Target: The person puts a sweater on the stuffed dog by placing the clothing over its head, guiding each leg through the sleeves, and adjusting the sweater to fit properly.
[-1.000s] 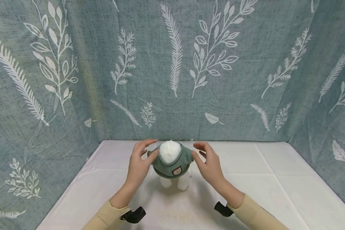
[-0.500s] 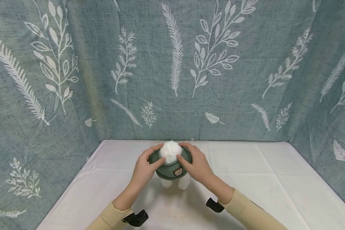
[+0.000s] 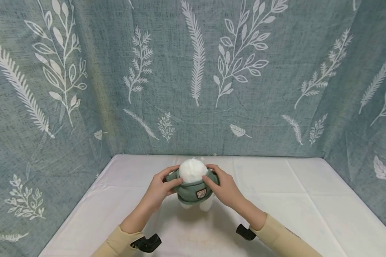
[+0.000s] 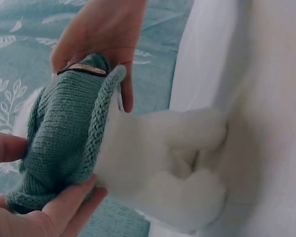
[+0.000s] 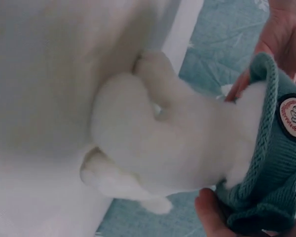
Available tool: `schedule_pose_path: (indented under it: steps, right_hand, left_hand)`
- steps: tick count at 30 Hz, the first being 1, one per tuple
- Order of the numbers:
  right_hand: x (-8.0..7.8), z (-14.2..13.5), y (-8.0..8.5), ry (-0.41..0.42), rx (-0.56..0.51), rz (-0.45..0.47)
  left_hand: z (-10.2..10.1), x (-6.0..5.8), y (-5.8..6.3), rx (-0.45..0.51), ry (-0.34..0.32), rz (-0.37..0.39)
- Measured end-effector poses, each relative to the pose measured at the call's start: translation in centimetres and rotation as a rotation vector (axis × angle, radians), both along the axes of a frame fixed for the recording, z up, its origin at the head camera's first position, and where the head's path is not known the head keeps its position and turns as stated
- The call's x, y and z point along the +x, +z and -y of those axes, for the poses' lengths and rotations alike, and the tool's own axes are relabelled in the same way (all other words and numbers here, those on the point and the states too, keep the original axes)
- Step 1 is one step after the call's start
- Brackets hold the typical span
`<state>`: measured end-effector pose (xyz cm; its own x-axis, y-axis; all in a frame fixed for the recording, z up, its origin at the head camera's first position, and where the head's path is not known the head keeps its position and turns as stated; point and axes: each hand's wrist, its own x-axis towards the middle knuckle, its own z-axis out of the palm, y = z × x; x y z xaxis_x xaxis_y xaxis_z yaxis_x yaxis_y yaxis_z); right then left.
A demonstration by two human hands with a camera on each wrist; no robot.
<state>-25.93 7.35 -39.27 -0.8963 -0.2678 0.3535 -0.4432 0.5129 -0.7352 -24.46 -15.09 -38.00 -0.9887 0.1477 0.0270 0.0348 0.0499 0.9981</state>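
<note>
A white plush animal point(image 3: 193, 171) stands on its legs, a green knitted sweater point(image 3: 188, 193) around its upper body. Its rounded white head pokes through the neck opening, and a small badge point(image 3: 201, 193) sits on the knit. At one side of the collar my left hand point(image 3: 159, 187) pinches the sweater, thumb on top and fingers beneath. My right hand point(image 3: 226, 187) grips the opposite side the same way. In the left wrist view, left fingertips lie under the rolled hem point(image 4: 101, 128). The right wrist view shows bare white body point(image 5: 163, 128) below the hem.
A white cloth point(image 3: 276, 214) covers the table under the toy. Blue-green curtains point(image 3: 167, 71) with white leaf prints stand behind it and at both sides. Each wrist wears a black camera point(image 3: 148, 243).
Both hands have come inward from the sleeve ends to the collar and now grip the knit there. The sweater hangs slightly lower, and more of the white head shows.
</note>
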Motion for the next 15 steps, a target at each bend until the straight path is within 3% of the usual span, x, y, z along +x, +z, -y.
schedule_pose_path:
  steps: [8, 15]
  right_hand:
    - [-0.26, -0.56, -0.55, 0.046, 0.007, 0.034]
    - [-0.21, -0.83, -0.67, 0.077, 0.015, 0.071]
  left_hand:
    - [0.28, -0.34, -0.51, 0.125, -0.047, 0.095]
    - [0.44, -0.61, -0.87, 0.195, -0.032, 0.172]
